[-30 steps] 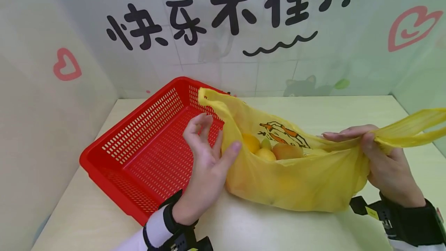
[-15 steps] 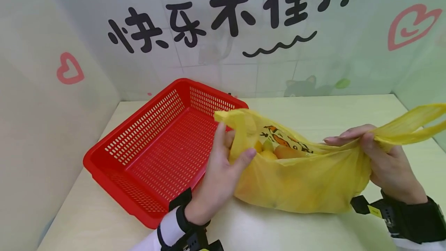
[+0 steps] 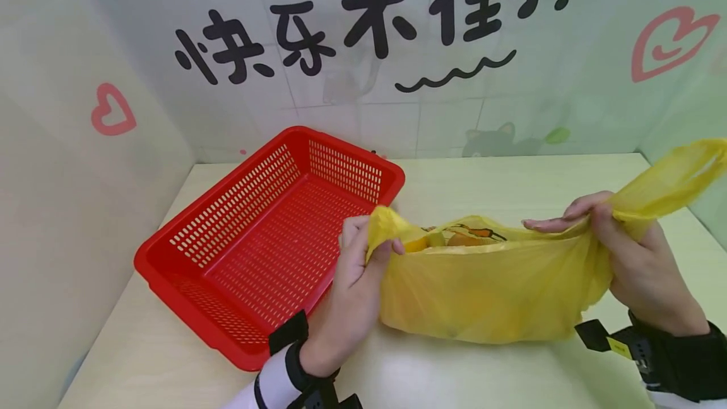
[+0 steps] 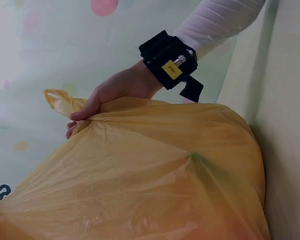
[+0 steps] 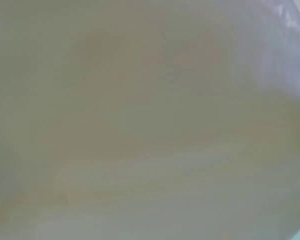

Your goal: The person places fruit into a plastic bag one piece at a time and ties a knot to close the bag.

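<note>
A thin yellow plastic bag (image 3: 483,295) stretches between both hands over the table, its handle loop (image 3: 676,175) sticking out past the right hand. Yellow and orange fruit (image 3: 466,240) shows in the narrow mouth of the bag. My left hand (image 3: 358,283) pinches the bag's left handle end between thumb and fingers. On the other side my right hand (image 3: 630,257) grips the gathered right end of the bag. From the left wrist view, the bag (image 4: 140,180) bulges with its contents, and the right hand (image 4: 120,92) holds its top. The right wrist view is blurred by something close to the lens.
A red perforated plastic basket (image 3: 272,238) stands left of the bag, with the left forearm passing its near right corner. The pale table (image 3: 443,377) runs back to a printed wall sheet (image 3: 341,125). Side panels (image 3: 96,207) rise at left and right.
The left hand has moved right and taken hold of the bag's left handle end, pulling it down so the mouth narrows. The right hand keeps its grip, and its handle loop tilts higher.
</note>
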`<state>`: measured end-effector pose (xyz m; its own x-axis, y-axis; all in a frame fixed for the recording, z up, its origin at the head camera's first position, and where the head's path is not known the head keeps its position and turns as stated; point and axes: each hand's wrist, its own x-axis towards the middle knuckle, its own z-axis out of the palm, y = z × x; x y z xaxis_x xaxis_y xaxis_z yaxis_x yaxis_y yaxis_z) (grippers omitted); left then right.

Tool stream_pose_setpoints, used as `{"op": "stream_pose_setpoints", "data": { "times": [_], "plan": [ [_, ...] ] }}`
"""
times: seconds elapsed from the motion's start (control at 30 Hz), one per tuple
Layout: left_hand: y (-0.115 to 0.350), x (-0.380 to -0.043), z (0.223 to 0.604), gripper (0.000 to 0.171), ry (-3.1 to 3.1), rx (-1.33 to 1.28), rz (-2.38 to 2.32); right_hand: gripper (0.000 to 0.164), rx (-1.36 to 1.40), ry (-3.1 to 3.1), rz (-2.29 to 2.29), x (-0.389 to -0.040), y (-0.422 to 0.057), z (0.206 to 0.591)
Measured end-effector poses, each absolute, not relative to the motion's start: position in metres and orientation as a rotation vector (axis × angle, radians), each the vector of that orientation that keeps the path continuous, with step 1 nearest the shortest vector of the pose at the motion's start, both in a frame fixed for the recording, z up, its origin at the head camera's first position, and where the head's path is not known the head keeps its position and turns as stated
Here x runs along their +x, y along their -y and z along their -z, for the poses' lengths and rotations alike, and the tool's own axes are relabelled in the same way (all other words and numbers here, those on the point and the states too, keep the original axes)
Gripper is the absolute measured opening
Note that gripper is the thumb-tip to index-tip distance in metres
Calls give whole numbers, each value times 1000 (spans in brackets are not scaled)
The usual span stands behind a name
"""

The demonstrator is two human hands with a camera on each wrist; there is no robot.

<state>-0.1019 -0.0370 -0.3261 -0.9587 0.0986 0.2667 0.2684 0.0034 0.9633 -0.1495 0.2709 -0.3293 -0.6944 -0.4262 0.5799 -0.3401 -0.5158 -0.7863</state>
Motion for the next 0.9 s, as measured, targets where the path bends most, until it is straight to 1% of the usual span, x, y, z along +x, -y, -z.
{"op": "stream_pose_setpoints", "data": {
  "times": [0.27,0.4,0.47,0.53,0.63,0.77,0.83,0.9],
  "plan": [
    [14,-106,322,28,1806,-530,2193,31,-1070,-1567,2568,-142,-260,323],
    [7,-110,324,33,1660,-576,2218,30,-1107,-1508,2676,-143,-252,320],
    [5,-110,324,36,1616,-596,2256,32,-1125,-1456,2694,-145,-249,319],
    [4,-111,324,39,1593,-618,2311,39,-1134,-1391,2676,-148,-245,319],
    [2,-111,322,38,1623,-615,2402,40,-1183,-1304,2548,-152,-240,320],
    [3,-111,318,26,1681,-590,2531,34,-1257,-1333,2367,-155,-234,321],
    [5,-111,317,23,1728,-586,2524,36,-1278,-1434,2341,-152,-232,319],
    [7,-111,315,24,1788,-616,2447,39,-1358,-1530,2344,-150,-230,317]
  ]
}}
